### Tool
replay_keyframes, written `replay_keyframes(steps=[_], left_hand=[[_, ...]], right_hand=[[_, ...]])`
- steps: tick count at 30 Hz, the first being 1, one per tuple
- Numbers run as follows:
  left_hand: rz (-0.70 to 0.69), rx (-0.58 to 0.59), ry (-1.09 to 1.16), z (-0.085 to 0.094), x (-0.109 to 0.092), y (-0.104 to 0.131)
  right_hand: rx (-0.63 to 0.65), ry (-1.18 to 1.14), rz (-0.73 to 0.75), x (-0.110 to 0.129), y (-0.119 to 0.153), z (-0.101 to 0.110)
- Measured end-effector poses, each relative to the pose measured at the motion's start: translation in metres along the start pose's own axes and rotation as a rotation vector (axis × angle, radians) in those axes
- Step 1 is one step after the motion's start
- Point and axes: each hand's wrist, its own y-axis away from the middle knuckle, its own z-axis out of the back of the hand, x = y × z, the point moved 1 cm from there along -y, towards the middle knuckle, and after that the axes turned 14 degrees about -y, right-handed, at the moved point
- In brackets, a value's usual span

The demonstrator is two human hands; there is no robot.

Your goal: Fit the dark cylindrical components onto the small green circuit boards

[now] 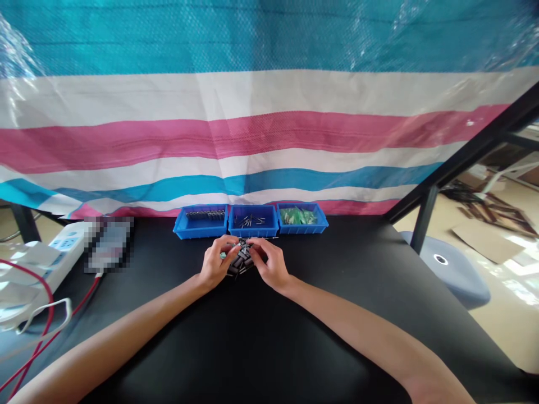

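A pile of small dark and silvery metal parts (241, 262) lies on the black table, between my two hands. My left hand (218, 261) is at the pile's left edge with thumb and fingers bent together. A bit of pale green shows by its fingers, too small to name. My right hand (270, 262) reaches in from the other side, its fingers curled and the fingertips close to those of my left. What either hand pinches is hidden among the parts. Behind the pile stands a blue bin (253, 231) with several thin metal pins in it.
A left blue bin (200, 231) holds a row of metal pieces; a right blue bin (302, 229) holds green packets. At left are a white power strip (67, 242), red cables (51, 306) and a blurred-out device (108, 244). A striped sheet (252, 132) hangs behind; a grey stool (457, 269) stands right.
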Motion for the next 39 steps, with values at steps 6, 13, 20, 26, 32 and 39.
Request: replay_keyframes(steps=[6, 13, 20, 26, 32, 39], left_hand=[[0.003, 0.0, -0.02, -0.0009, 0.0016, 0.0013], [0.0, -0.043, 0.007, -0.0013, 0.0026, 0.0001], [-0.002, -0.047, 0.011, -0.0027, 0.0068, 0.0027], [0.018, -0.01, -0.04, -0.0011, 0.0046, 0.0018], [-0.026, 0.038, -0.08, 0.0019, -0.0003, -0.0015], [-0.02, 0.062, -0.094, 0.0044, -0.0001, -0.0012]], right_hand=[[-0.005, 0.005, 0.0, -0.0016, 0.0006, -0.0001], [0.001, 0.029, -0.005, -0.0015, 0.0006, 0.0008], [0.029, 0.013, 0.02, 0.0028, 0.0, 0.0009], [0.052, -0.012, 0.088, 0.0037, -0.0009, 0.0002], [0.044, 0.006, 0.074, 0.0007, -0.0009, -0.0011], [0.097, 0.006, -0.031, 0.0039, 0.0002, -0.0001]])
